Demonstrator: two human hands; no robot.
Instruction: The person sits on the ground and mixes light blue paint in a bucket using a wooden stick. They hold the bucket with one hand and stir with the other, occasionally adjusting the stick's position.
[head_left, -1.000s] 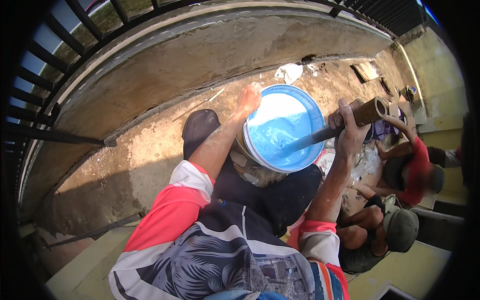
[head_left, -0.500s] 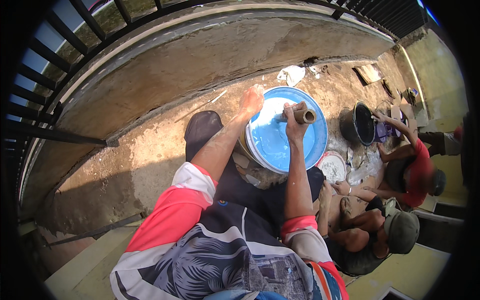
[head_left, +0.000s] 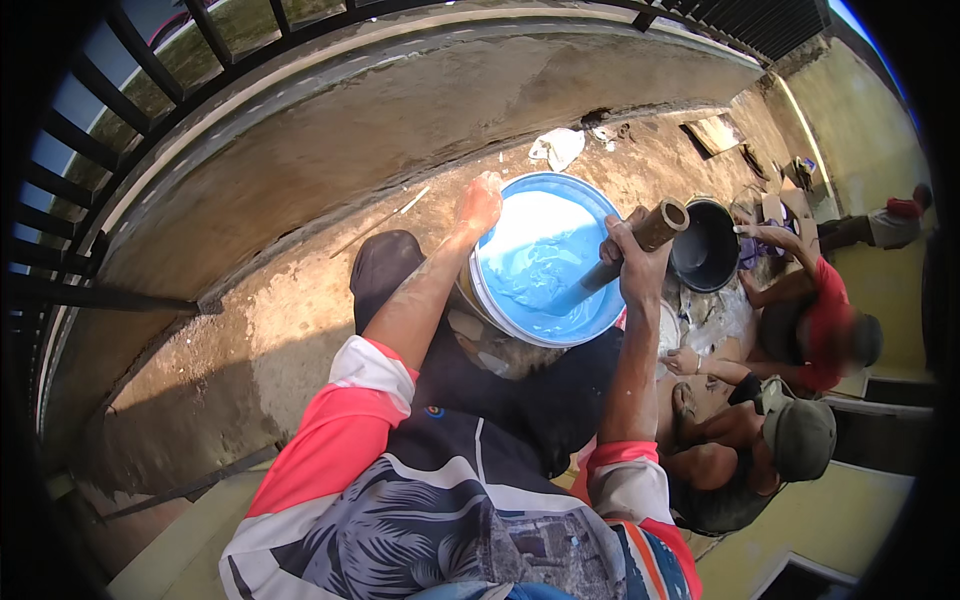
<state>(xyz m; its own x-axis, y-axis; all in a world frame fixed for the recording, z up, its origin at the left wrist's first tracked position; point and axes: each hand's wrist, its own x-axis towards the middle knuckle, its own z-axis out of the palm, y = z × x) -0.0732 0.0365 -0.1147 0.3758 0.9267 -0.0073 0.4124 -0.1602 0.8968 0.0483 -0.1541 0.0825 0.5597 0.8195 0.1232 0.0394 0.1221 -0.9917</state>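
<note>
Between my knees stands a large white bucket (head_left: 490, 318) with blue-coated inner walls. Wet light-blue paint (head_left: 535, 255) fills its lower part, with swirls on the surface. My right hand (head_left: 637, 262) is wrapped round a thick, hollow brown pole (head_left: 662, 222) that looks like bamboo. The pole leans over the bucket's right side, its blue-smeared lower end dipping into the paint. My left hand (head_left: 480, 203) is closed on the bucket's far left rim; the fingertips are partly hidden.
A co-worker in red (head_left: 825, 320) reaches to a black bucket (head_left: 703, 245) at the right. Another, in a green cap (head_left: 800, 443), crouches nearer by a pale tub (head_left: 668, 328). A white cloth (head_left: 557, 148) and a thin stick (head_left: 380, 222) lie before the low wall (head_left: 400, 130).
My right hand has swung the pole rightward, from the bucket's middle to its right side, and the pole now leans more. My left hand has stayed on the rim.
</note>
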